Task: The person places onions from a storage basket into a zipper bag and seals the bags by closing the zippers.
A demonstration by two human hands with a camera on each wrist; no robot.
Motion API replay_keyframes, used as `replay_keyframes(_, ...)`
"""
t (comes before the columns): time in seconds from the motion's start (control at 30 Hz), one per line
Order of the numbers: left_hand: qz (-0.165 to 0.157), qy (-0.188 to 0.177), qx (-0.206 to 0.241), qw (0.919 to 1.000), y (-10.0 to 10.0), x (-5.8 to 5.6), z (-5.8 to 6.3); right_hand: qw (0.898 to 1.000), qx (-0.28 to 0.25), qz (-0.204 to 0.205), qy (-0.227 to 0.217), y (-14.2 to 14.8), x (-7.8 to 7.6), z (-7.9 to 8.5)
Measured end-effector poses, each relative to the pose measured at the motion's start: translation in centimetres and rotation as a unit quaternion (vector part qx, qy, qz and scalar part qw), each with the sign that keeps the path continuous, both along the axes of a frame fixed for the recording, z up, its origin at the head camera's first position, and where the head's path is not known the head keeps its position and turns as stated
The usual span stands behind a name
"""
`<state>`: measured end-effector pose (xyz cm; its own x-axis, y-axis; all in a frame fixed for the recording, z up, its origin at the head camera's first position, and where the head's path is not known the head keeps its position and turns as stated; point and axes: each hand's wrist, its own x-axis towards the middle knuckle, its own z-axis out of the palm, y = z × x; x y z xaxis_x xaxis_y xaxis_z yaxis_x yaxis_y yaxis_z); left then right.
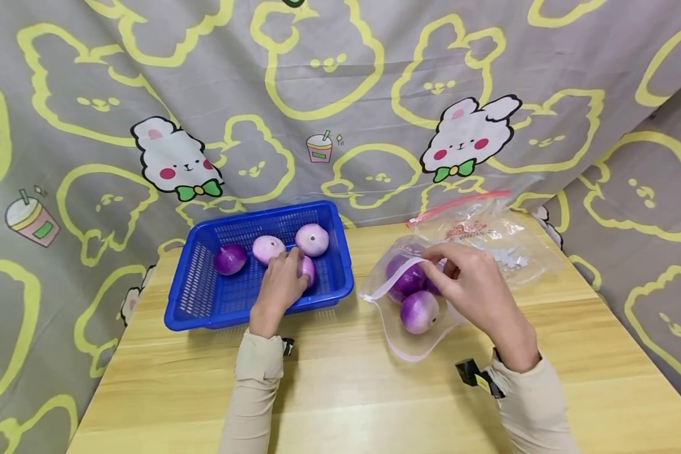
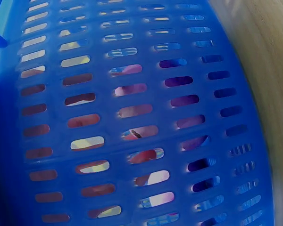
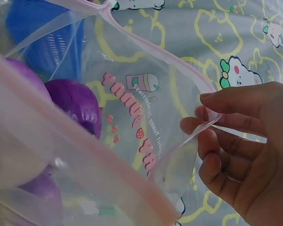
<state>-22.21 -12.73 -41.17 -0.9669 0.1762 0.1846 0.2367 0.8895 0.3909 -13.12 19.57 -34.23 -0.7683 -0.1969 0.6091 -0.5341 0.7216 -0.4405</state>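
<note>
My left hand (image 1: 282, 282) reaches into the blue plastic basket (image 1: 346, 268), fingers curled over a purple onion (image 1: 308, 270). Around it in the basket lie a dark purple onion (image 1: 229, 259) and two paler ones, one of them an onion (image 1: 312, 239) at the back right. In the left wrist view the slotted basket wall (image 2: 146, 122) hides most of the hand. My right hand (image 1: 468, 284) pinches the rim of a clear zip bag (image 3: 132, 188) between thumb and fingers. The bag's mouth gapes, and several onions, including a purple onion (image 1: 419, 312), are inside.
Behind the right hand a second clear bag (image 1: 522, 243) with a red zip strip (image 1: 459, 207) lies at the back of the wooden table (image 1: 340, 391). A grey patterned curtain (image 1: 346, 82) hangs right behind the table.
</note>
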Motion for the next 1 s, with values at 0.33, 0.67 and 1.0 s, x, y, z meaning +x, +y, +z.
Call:
replay_keyframes(0.33, 0.001, -0.021, 0.002, 0.9998, -0.4, 0.0, -0.1, 1.0, 0.001, 0.007, -0.015, -0.3, -0.2, -0.1)
replay_keyframes(0.67, -0.007, 0.024, -0.004, 0.9997, -0.3, -0.1, 0.2, 0.999, 0.032, 0.02, -0.007, -0.2, -0.6, 0.7)
replay_keyframes(1.0, 0.0, 0.054, -0.009, 0.9985, -0.3, -0.1, 0.3, 0.999, 0.024, 0.04, -0.021, -0.2, -0.9, 0.7)
